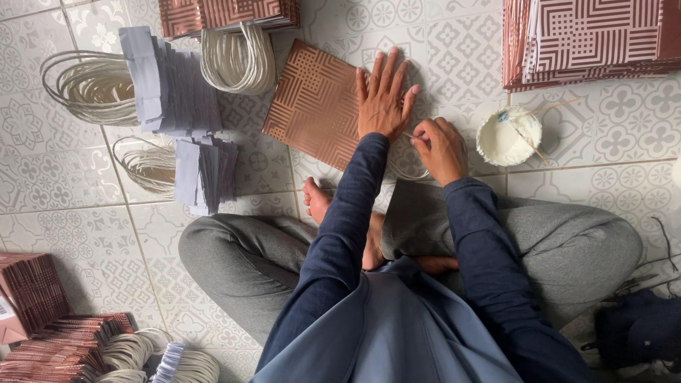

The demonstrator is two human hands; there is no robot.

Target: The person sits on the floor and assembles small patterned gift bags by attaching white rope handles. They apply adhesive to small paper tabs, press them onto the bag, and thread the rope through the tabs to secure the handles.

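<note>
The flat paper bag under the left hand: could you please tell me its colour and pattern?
The paper bag is coppery brown with a white geometric line pattern, seen in the head view.

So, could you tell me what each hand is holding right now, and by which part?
The left hand holds nothing; it presses flat on the brown patterned paper bag. The right hand pinches a thin white cord handle by its end.

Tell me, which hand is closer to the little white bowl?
The right hand. It sits just beside the white bowl, pinching something thin. The left hand lies flat on the brown patterned paper bag, farther from it.
</note>
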